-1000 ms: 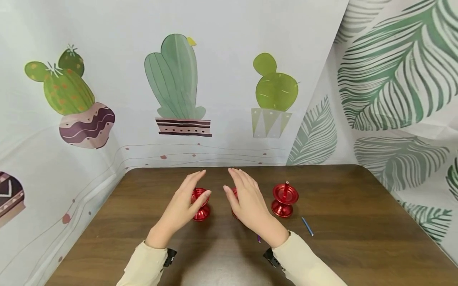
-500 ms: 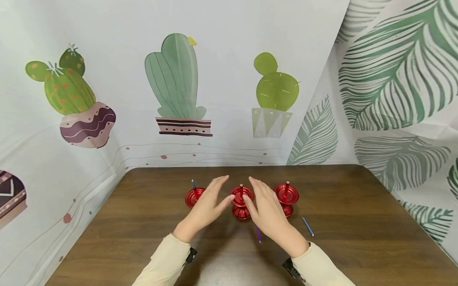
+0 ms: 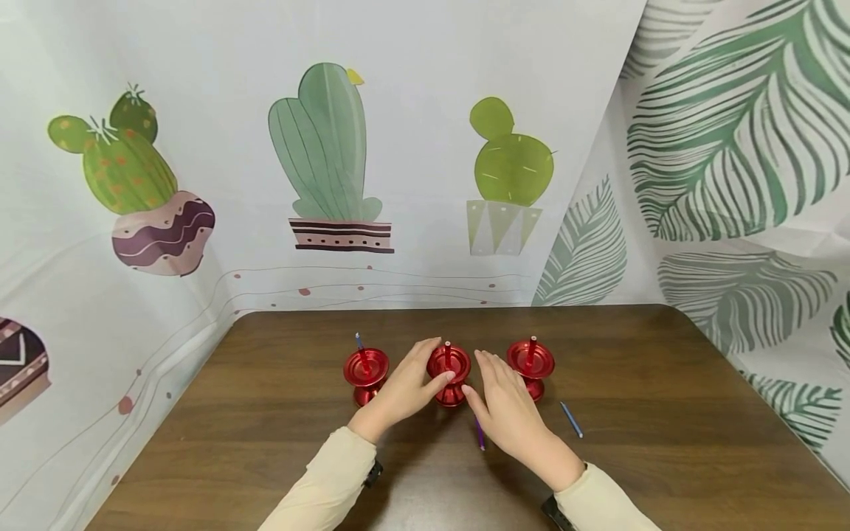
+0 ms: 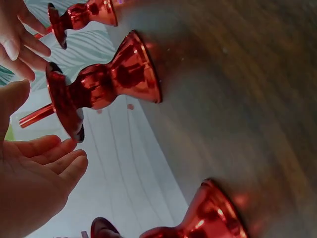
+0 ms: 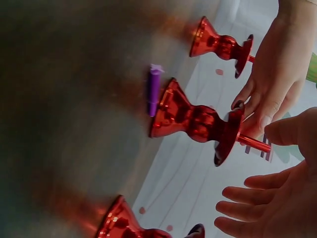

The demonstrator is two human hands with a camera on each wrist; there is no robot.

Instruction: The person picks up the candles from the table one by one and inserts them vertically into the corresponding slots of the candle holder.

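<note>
Three red metal candle holders stand in a row on the brown table (image 3: pixel 664 383). The middle holder (image 3: pixel 448 369) (image 4: pixel 106 84) (image 5: pixel 198 121) carries a thin red candle (image 3: pixel 448 351). My left hand (image 3: pixel 401 391) (image 4: pixel 29 183) cups its left side with relaxed fingers, the thumb close to the dish. On its right side my right hand (image 3: pixel 505 402) (image 5: pixel 277 198) hovers with straight, spread fingers, a little apart from the dish. The left holder (image 3: pixel 366 372) has a bluish candle; the right holder (image 3: pixel 530 365) has a red one.
A purple candle (image 3: pixel 479 435) (image 5: pixel 153 89) lies on the table just in front of the middle holder, under my right hand. A blue candle (image 3: pixel 571 420) lies further right. Printed cloth walls close the table on the back and both sides.
Both hands have shifted right, from around the left holder to the middle one, and have come lower and closer to it.
</note>
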